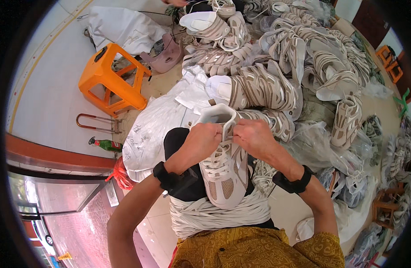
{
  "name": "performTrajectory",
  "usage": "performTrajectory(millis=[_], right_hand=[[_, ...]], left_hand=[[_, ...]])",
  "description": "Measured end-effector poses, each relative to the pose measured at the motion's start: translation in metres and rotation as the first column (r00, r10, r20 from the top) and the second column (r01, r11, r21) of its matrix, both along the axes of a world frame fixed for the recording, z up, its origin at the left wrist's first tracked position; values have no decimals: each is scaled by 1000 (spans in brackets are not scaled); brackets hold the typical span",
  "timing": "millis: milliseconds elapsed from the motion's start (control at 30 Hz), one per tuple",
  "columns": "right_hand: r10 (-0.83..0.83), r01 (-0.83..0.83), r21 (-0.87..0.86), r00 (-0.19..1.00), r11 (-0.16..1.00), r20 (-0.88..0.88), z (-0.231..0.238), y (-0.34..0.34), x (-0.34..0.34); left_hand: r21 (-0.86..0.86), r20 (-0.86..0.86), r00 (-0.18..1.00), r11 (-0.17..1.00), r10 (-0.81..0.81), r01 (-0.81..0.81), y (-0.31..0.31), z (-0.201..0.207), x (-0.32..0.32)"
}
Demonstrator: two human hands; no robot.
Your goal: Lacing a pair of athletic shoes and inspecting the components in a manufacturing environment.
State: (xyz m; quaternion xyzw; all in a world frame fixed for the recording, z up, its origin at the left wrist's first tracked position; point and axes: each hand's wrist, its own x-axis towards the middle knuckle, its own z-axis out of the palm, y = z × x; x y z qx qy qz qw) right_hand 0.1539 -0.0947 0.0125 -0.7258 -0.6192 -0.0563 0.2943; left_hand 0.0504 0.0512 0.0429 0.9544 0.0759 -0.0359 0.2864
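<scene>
A white and beige sneaker point(225, 187) with mesh panels rests on my lap, toe toward me and collar away. White laces cross its front up to the tongue. My left hand point(204, 142) is closed in a pinch at the left side of the top eyelets. My right hand point(255, 138) pinches at the right side, level with it. Both seem to grip the shoelace point(223, 157), though my fingers hide the ends. Under the shoe, a thick bundle of white shoelaces point(219, 219) lies across my lap.
Rows of similar sneakers point(263, 89) are piled ahead and right, some among clear plastic bags point(312, 143). Left stand an orange stool point(108, 80) and a green bottle point(108, 144). A white sack point(154, 127) lies beside my knee. Another person's hand point(175, 2) shows at the top.
</scene>
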Motion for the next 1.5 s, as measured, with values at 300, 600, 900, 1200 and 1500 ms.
performTrajectory(millis=[300, 600, 900, 1200, 1500], right_hand=[[-32, 11, 74, 959, 997, 280, 2, 13, -18], [55, -62, 58, 991, 996, 122, -2, 7, 1], [-171, 99, -145, 722, 985, -671, -15, 8, 3], [-25, 16, -23, 136, 1000, -990, -8, 3, 7], [276, 141, 239, -373, 961, -886, 7, -16, 3]], left_hand=[[43, 48, 994, 994, 101, -103, -12, -6, -4], [-161, 152, 979, 981, 135, -110, -2, -11, 0], [-365, -264, 962, 931, -72, -31, 12, 3, 20], [358, 45, 968, 909, -245, 213, 22, 9, -2], [715, 424, 903, 638, -68, -288, 145, 43, -14]])
